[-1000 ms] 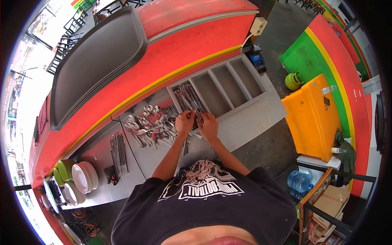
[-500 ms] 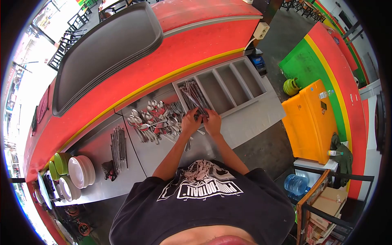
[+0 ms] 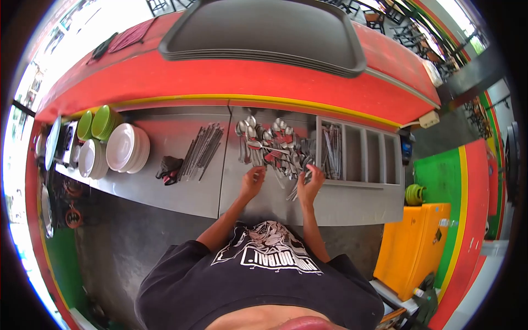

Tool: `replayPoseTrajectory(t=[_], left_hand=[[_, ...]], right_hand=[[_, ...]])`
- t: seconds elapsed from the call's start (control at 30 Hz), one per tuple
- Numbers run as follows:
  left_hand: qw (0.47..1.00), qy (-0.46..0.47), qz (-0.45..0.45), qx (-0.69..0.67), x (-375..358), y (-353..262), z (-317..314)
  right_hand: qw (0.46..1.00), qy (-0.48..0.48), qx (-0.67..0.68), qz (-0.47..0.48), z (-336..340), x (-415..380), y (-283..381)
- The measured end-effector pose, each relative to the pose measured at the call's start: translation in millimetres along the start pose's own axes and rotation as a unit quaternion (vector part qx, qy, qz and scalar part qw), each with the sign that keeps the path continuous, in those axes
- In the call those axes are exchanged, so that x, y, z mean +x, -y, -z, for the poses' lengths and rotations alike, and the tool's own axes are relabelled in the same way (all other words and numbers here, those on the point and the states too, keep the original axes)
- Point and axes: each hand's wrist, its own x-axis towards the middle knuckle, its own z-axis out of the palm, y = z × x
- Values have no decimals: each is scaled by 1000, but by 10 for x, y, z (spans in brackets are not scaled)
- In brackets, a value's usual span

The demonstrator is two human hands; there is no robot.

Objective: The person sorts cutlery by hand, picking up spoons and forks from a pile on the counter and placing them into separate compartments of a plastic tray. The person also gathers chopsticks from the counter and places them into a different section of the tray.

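A heap of spoons and forks (image 3: pixel 267 143) with red reflections lies on the steel counter. My left hand (image 3: pixel 253 180) is at the heap's near left edge, its fingers loosely curled and nothing visible in them. At the near right edge hovers my right hand (image 3: pixel 312 182), thumb and fingers apart, close to some forks (image 3: pixel 296 190) that its fingers partly hide. Just right of it stands the grey cutlery tray (image 3: pixel 357 184), its leftmost compartment filled with long thin utensils (image 3: pixel 332 149); the other compartments hold nothing visible.
On the steel counter (image 3: pixel 165 195), more long thin utensils (image 3: pixel 202 151) lie left beside a dark cloth (image 3: pixel 169 168). White plates (image 3: pixel 124 147) and green bowls (image 3: pixel 104 124) are stacked farther left. Large dark trays (image 3: pixel 264 33) rest on the red ledge. An orange cooler box (image 3: pixel 410 247) stands right.
Both hands have left the tray's filled compartment and moved left to the cutlery heap, now farther apart. The view has turned left and levelled.
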Motion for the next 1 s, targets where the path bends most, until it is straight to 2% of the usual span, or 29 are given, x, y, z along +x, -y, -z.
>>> replayPoseTrajectory(t=[0.07, 0.17, 0.27, 0.3, 0.43, 0.5, 0.57, 0.73, 0.87, 0.97, 1.0], left_hand=[[997, -65, 37, 33, -42, 207, 437], [984, -157, 42, 73, -87, 359, 1031], [961, -212, -19, 177, -134, 383, 1495], [964, -199, -5, 179, -131, 368, 1609], [938, -159, -90, 296, 3, 365, 1915], [933, -131, -122, 313, 111, 379, 1984], [926, -122, -103, 341, 208, 613, 1997], [929, -135, -40, 343, 302, 760, 1987], [927, -135, -43, 347, 328, 856, 1985], [927, -56, 36, 368, 341, 775, 2047], [926, -48, 36, 374, 344, 755, 2056]], right_hand=[[990, 80, 112, -45, -323, -210, 105], [968, 187, 155, -69, -749, -455, 398], [912, 320, 221, -132, -1071, -610, 799], [904, 340, 228, -118, -1182, -670, 909], [868, 411, 260, -98, -1544, -934, 1280], [857, 430, 265, -96, -1655, -1048, 1430], [857, 439, 254, -87, -1732, -1171, 1521], [835, 465, 251, -153, -1824, -1457, 1470], [811, 460, 284, -225, -1836, -1633, 1305], [806, 448, 291, -257, -1812, -1594, 1322], [806, 443, 291, -264, -1799, -1564, 1353]])
